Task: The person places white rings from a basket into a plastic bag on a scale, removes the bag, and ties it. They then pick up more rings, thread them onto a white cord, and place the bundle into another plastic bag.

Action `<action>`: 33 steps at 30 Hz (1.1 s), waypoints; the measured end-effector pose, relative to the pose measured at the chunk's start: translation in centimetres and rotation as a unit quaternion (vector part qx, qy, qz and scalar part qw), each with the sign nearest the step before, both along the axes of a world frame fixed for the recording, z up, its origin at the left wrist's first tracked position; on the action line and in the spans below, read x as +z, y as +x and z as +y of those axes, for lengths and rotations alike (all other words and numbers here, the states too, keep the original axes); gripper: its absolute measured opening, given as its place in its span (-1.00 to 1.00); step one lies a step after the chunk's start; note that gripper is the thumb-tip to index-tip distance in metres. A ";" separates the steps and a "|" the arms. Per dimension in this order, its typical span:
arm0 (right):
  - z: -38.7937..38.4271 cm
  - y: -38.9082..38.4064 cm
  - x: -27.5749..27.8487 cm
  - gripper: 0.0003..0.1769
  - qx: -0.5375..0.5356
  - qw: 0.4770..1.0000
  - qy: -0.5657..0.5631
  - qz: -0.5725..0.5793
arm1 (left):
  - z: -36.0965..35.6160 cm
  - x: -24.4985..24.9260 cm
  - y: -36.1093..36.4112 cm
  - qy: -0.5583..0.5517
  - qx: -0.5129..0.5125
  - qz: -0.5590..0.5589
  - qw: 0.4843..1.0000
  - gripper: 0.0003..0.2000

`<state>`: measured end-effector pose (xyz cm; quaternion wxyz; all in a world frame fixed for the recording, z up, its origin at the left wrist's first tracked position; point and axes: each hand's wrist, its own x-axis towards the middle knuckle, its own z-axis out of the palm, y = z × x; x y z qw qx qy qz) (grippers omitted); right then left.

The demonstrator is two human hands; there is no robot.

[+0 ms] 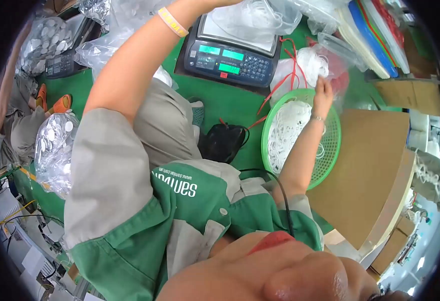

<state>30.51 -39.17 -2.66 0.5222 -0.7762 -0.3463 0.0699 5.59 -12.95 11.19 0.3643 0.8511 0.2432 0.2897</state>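
Observation:
My left hand, on the arm with a pale wristband, is at the top edge above a counting scale. Most of its fingers are out of frame. Beside it, a clear plastic bag with white loops lies on the scale's plate. My right hand is raised over the far rim of a green plastic basket, its fingers drawn together. Whatever they hold is hidden. A bundle of white cord in clear plastic is right beside the fingertips. Tangled white cord loops fill much of the basket.
Red ribbon hangs between scale and basket. A cardboard box stands right of the basket. A black pouch is on the green floor. At left are a bag of silvery discs, another scale and another person's orange sandals.

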 end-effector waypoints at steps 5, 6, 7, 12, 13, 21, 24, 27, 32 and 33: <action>13.5 -5.1 10.1 -0.71 0.231 0.959 0.165 0.019 | 0.4 -1.9 0.6 0.001 0.005 -0.054 0.999 -0.48; 15.8 -6.3 10.4 -0.75 0.254 0.953 0.144 0.079 | 1.1 -3.0 1.2 -0.042 -0.003 -0.030 0.999 -0.51; 18.5 -6.0 9.2 -0.74 0.269 0.959 0.058 0.068 | 0.1 -2.0 0.7 -0.085 -0.037 -0.039 0.995 -0.39; 26.5 -1.4 -3.3 -0.50 0.324 0.876 -0.207 -0.291 | -2.0 -1.8 1.4 -0.102 -0.073 0.004 0.992 -0.37; 25.8 -2.0 -3.2 -0.49 0.308 0.870 -0.243 -0.300 | -1.9 -1.7 1.4 -0.096 -0.069 0.006 0.993 -0.37; 21.1 -4.9 6.6 -0.71 0.214 0.929 -0.203 -0.223 | -0.2 -1.1 0.4 -0.063 -0.019 -0.057 0.996 -0.52; 20.2 -5.3 8.6 -0.74 0.253 0.958 -0.126 0.040 | 0.7 -1.9 0.6 -0.100 0.001 -0.134 0.986 -0.57; 18.6 -6.2 10.5 -0.75 0.194 0.944 -0.187 -0.191 | 0.4 -0.9 0.0 -0.147 0.005 -0.147 0.978 -0.59; 15.2 -5.6 11.0 -0.73 0.116 0.960 -0.107 -0.229 | 0.4 -0.2 -0.8 -0.055 -0.002 -0.165 0.985 -0.60; 13.9 -5.3 11.4 -0.73 0.109 0.961 -0.091 -0.238 | -0.1 0.4 -1.4 -0.007 0.020 -0.108 0.994 -0.60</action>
